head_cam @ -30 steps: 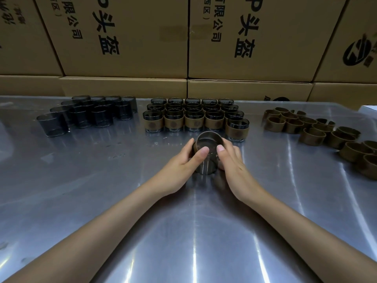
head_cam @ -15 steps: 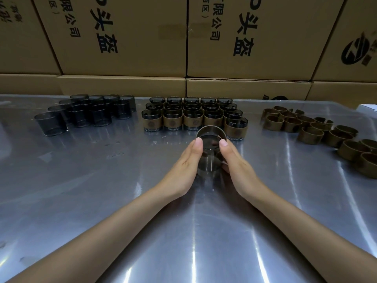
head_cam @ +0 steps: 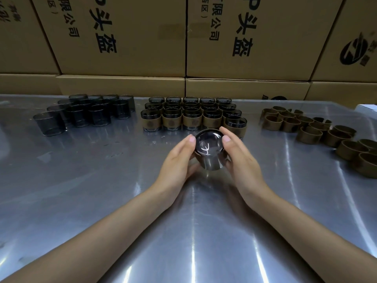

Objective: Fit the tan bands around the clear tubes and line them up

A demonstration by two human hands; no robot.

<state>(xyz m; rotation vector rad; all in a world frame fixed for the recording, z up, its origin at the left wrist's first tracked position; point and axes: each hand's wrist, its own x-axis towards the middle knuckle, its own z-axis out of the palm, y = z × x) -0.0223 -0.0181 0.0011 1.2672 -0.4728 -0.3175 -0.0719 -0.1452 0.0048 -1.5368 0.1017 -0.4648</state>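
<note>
Between both hands I hold one smoky clear tube (head_cam: 209, 148) just above the table, its open end tipped toward me. My left hand (head_cam: 177, 160) cups its left side and my right hand (head_cam: 240, 158) its right side, fingers along the wall and thumbs below. A sliver of tan band shows at the tube's sides, mostly hidden by my palms. Right behind it stand rows of banded tubes (head_cam: 191, 119). Bare tubes (head_cam: 81, 113) cluster at the back left. Loose tan bands (head_cam: 310, 129) lie at the right.
The work surface is a shiny metal table (head_cam: 102, 190). Stacked cardboard boxes (head_cam: 122, 37) form a wall along its far edge. A white object (head_cam: 367, 108) pokes in at the right edge.
My fingertips have slid from the top of the tube to its sides. The tube has tipped so that its open end faces me, and it sits slightly closer to the banded rows.
</note>
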